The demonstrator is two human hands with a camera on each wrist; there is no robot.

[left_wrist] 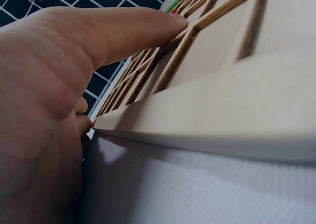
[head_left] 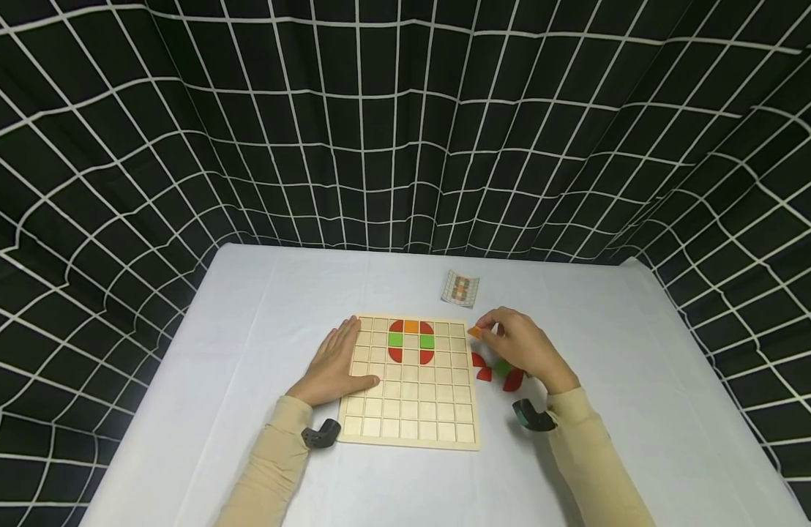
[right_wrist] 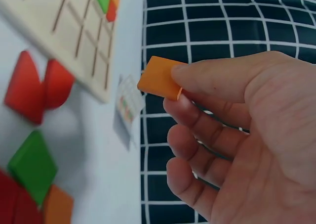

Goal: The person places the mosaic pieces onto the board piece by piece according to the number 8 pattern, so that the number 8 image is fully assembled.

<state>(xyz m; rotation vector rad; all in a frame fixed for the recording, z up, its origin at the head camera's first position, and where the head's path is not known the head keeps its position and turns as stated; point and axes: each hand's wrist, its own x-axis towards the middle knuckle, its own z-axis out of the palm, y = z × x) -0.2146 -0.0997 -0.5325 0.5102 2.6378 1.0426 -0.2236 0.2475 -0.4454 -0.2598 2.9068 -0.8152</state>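
Observation:
A wooden grid board lies on the table, with red rounded tiles, green square tiles and an orange tile forming a ring in its upper cells. My left hand rests along the board's left edge, fingers fairly straight and thumb on the top face; the left wrist view shows that thumb over the grid ridges. Just off the board's upper right corner, my right hand pinches a square orange tile between thumb and forefinger, held above the table.
Loose red tiles, a green tile and an orange tile lie right of the board, partly under my right hand. A small printed pattern card lies behind the board. Black grid-lined curtains surround the white table.

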